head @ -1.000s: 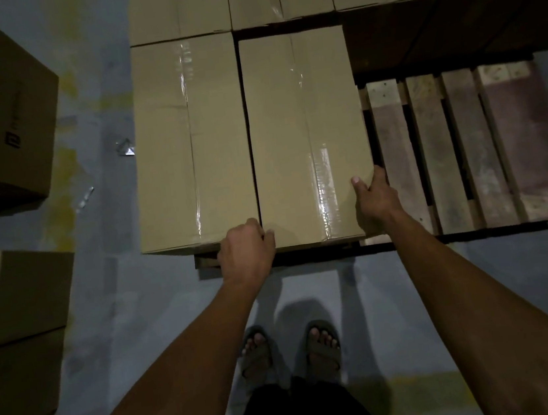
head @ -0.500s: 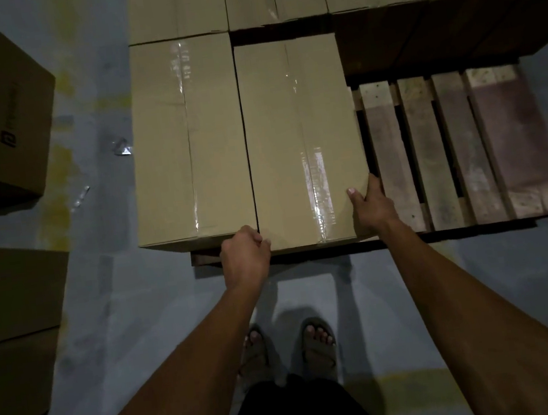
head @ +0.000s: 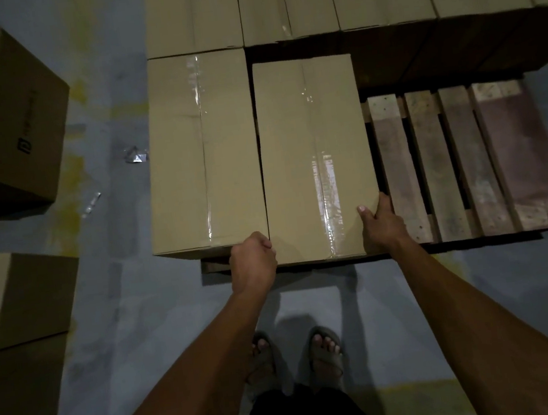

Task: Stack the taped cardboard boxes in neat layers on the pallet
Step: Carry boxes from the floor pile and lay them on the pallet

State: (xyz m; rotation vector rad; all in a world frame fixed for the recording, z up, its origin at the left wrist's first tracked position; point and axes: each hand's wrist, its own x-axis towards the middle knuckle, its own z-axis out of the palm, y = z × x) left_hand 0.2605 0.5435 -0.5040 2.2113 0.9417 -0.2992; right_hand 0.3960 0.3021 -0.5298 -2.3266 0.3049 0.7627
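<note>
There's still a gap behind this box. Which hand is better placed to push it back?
Probably the left hand: it sits against the box's near face, behind the push. The right hand grips the near right corner, better for steering.

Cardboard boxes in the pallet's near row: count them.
2, none apparently hidden. One brown taped cardboard box sits at the left end; the second box, beside it, is gripped by left hand and right hand.
</note>
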